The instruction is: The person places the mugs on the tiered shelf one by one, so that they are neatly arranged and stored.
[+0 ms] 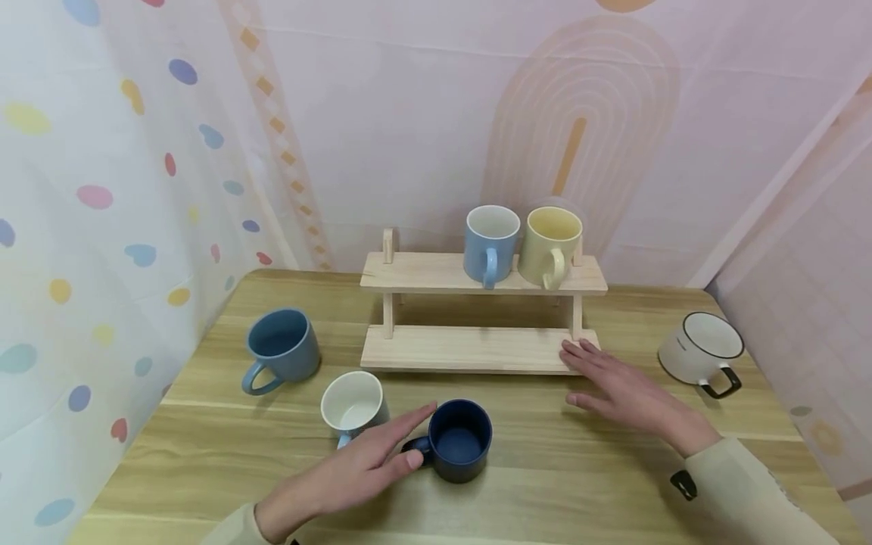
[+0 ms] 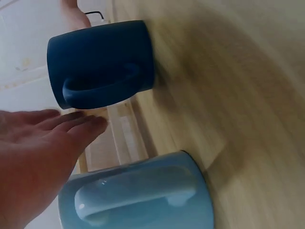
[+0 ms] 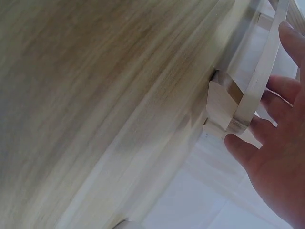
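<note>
My left hand (image 1: 350, 468), fingers straight, hovers between a navy mug (image 1: 460, 446) and a light blue mug with a white inside (image 1: 354, 401), covering part of that mug. In the left wrist view the fingers sit close to the navy mug (image 2: 102, 62), above the light blue mug (image 2: 143, 200); contact with the navy mug's handle is unclear. My right hand (image 1: 630, 397) rests its fingertips on the right end of a two-tier wooden rack's lower shelf (image 1: 477, 350). In the right wrist view its fingers spread along the shelf board (image 3: 261, 71).
On the rack's upper shelf stand a blue mug (image 1: 490, 242) and a yellow mug (image 1: 550, 246). A grey-blue mug (image 1: 282, 344) stands at the table's left. A white mug with a black rim and handle (image 1: 702, 350) is at the right. Patterned curtains hang behind the table (image 1: 545, 499).
</note>
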The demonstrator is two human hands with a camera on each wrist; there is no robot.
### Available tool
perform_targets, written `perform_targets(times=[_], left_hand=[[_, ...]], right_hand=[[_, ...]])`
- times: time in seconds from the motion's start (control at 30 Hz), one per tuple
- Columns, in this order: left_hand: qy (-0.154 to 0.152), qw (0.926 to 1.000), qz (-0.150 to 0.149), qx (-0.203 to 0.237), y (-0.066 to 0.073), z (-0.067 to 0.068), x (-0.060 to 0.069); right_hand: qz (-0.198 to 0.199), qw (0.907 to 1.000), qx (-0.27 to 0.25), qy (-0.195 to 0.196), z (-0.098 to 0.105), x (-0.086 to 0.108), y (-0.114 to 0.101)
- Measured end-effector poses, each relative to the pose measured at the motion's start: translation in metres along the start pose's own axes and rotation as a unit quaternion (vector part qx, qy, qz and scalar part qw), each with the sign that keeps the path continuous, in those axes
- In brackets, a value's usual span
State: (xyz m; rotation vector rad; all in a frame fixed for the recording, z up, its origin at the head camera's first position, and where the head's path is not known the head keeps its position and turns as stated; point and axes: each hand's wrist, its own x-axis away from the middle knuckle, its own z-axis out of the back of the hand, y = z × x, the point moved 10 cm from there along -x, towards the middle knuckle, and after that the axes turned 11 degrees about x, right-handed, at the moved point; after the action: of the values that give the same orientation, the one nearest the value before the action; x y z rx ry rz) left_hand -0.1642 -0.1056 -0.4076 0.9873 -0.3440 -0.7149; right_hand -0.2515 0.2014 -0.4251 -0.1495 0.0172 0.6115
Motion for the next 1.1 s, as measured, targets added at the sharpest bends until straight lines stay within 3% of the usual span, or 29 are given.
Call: perform_targets(times=[0.2, 0.6, 0.7, 0.87, 1.1], left_hand=[[-0.034, 0.9984, 0.04, -0.018, -0.012, -0.007, 0.008], [-0.021, 0.9949, 0.016, 0.098, -0.018, -0.012, 0.003], [-0.026, 0.9918, 0.026, 0.122, -0.022, -0.015, 0.001], [-0.042, 0.9834, 0.036, 0.172, -0.028, -0.021, -0.004], [-0.063, 0.962, 0.013, 0.265, -0.031, -0.03, -0.01]], right_hand=[[-0.003, 1.0, -0.005, -0.005, -0.001, 0.0, 0.002], [-0.001, 0.9998, -0.017, -0.005, -0.001, 0.0, 0.0], [-0.001, 0.9998, -0.02, -0.006, -0.001, 0.0, -0.001], [-0.003, 0.9995, -0.028, -0.015, -0.002, 0.0, -0.001], [-0.007, 0.9992, -0.032, -0.023, 0.0, -0.001, 0.001]])
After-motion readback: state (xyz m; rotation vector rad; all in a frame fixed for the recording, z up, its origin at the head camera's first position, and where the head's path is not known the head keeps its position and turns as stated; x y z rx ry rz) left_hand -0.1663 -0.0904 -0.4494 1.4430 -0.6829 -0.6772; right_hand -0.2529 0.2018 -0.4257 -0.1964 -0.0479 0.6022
